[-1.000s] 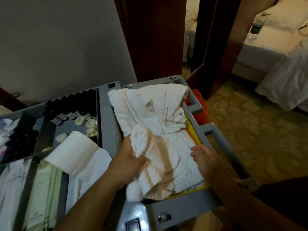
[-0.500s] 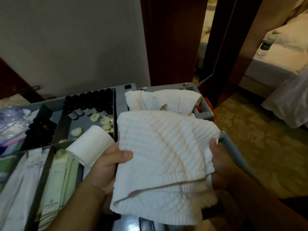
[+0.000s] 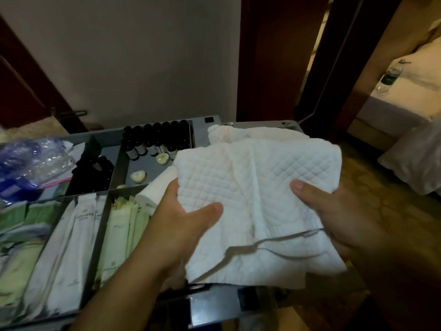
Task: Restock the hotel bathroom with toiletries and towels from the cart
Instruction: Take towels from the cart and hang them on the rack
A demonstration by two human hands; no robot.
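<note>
A white quilted towel [image 3: 257, 187] is held up above the grey cart [image 3: 202, 123]. My left hand [image 3: 186, 218] grips its left edge, thumb on top. Its right edge is clamped by my right hand [image 3: 334, 211], thumb also on top. Another white towel [image 3: 229, 132] lies behind it in the cart's right bin. Small dark toiletry bottles [image 3: 155, 139] stand in a row in a back compartment, with pale round soaps [image 3: 138, 176] beside them. A white toilet roll [image 3: 155, 189] lies just left of my left hand.
White and green sachets [image 3: 78, 240] fill the front compartments. A blue and clear plastic bag [image 3: 28, 161] lies at the far left. Dark wooden door frames [image 3: 267, 56] stand behind the cart. A bed with a water bottle [image 3: 389, 77] shows through the doorway at right.
The towel came up out of the cart bin and was spread between both hands. It now sits higher and closer to me, and the view has swung left.
</note>
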